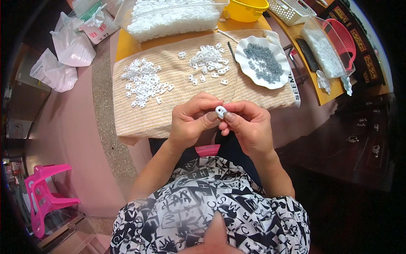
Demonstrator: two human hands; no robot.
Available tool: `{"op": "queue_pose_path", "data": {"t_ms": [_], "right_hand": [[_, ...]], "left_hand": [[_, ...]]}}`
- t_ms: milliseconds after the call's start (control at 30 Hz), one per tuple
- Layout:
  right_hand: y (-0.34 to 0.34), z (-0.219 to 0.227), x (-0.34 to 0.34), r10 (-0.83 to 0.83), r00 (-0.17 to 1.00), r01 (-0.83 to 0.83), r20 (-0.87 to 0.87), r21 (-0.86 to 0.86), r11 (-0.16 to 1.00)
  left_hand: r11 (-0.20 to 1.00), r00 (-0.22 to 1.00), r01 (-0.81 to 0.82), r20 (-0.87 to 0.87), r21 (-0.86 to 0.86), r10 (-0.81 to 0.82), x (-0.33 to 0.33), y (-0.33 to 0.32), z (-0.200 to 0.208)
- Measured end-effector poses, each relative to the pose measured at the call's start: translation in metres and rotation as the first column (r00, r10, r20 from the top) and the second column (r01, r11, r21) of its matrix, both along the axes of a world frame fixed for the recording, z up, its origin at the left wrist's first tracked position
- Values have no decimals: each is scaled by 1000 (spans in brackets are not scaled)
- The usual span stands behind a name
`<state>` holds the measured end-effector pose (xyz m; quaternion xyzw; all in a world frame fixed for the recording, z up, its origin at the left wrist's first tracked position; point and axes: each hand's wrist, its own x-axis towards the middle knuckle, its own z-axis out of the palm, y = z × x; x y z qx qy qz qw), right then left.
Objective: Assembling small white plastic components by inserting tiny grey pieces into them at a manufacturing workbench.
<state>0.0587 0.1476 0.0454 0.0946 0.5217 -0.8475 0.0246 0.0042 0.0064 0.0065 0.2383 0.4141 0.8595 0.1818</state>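
Between the fingertips of my left hand (192, 120) and my right hand (250, 126) is a small white plastic piece (220, 111) with a dark hole in it. Both hands pinch it just in front of the table's near edge. Beyond them, on a striped beige cloth (177, 89), lie two heaps of like white pieces: a left heap (144, 80) and a middle heap (208, 58). Small grey parts (264, 63) fill much of a white scalloped plate (247, 77) at the right. Whether a grey part is in my fingers is hidden.
At the back stand a clear bin (169, 21) heaped with white pieces and a yellow basin (246, 10). A dark pen-like stick (231, 51) lies beside the plate. On the right side table is another clear box (323, 51). White bags (72, 40) and a pink stool (42, 190) are at the left.
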Motion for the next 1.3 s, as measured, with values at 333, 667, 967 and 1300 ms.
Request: {"op": "queue_pose_path", "data": {"t_ms": [333,667,967,1300], "right_hand": [[-4,-10,-1,-43,994,51,-99,81,995],[-3,1,0,66,997,-68,-46,-58,996],[-2,-4,-3,42,998,-43,-52,-20,999],[-2,-4,-2,13,999,-12,-49,17,1000]], "left_hand": [[857,682,-506,-652,-94,331,-1,3,2],[692,94,-716,-969,94,229,-7,-10,21],[775,368,-632,-877,7,308,-9,-7,17],[801,493,-597,-808,-45,322,-9,-3,12]]}}
